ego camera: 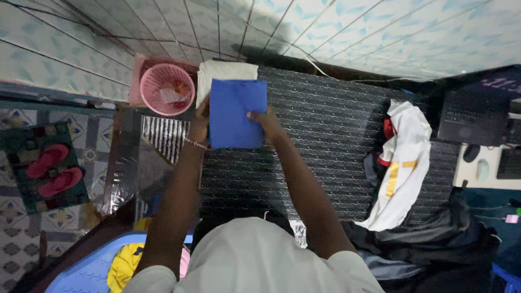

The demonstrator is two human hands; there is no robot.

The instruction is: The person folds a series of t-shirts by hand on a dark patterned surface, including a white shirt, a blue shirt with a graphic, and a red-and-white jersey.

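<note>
The right hand [267, 123] pinches the right edge of a folded blue cloth [237, 114], thumb on top. The left hand [199, 122] grips the cloth's left edge from behind; its fingers are hidden, so their spread cannot be told. The cloth is held flat over the far end of a dark patterned mat [325, 135], overlapping a folded white cloth [225, 73]. A pink basket [167, 88] stands just left. A white garment [404, 163] lies well to the right.

One head-worn camera looks steeply down, close over the bed [336, 125].
</note>
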